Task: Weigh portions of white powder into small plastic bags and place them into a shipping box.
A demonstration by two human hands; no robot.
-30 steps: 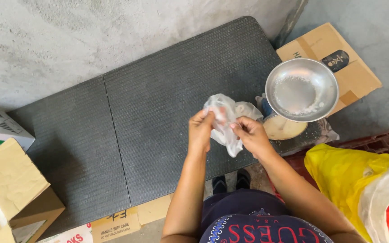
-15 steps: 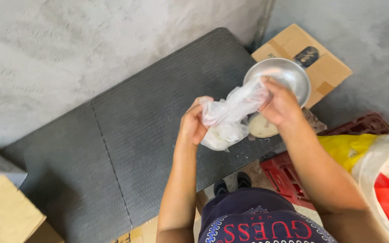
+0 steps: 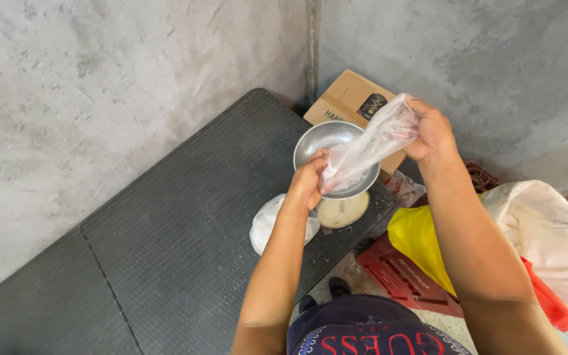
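Rough grey concrete walls meet in a corner, and a dark ribbed mat (image 3: 165, 236) covers a low platform that runs from the lower left up toward that corner. Near the mat's right edge a bundle of white bags (image 3: 267, 223) lies under the person's left forearm. The left hand (image 3: 308, 181) pinches the lower end of a clear bag (image 3: 371, 141), and the right hand (image 3: 432, 131) grips its upper end, held higher and to the right. The hands are apart, and the bag is stretched taut between them, slanting over a metal pan (image 3: 323, 141) that sits on a scale with a pale round dial (image 3: 343, 210).

The film looks thin, so a harder pull could probably tear it or slip it out of the left pinch. The left hand is just beside the pan's rim, and a knock there could tip the pan off the scale.

Behind the pan is a cardboard box (image 3: 346, 98). To the right, close by the right forearm, a yellow bag (image 3: 419, 240) and a large white sack (image 3: 547, 230) rest on a red crate (image 3: 396, 273), crowding that side.
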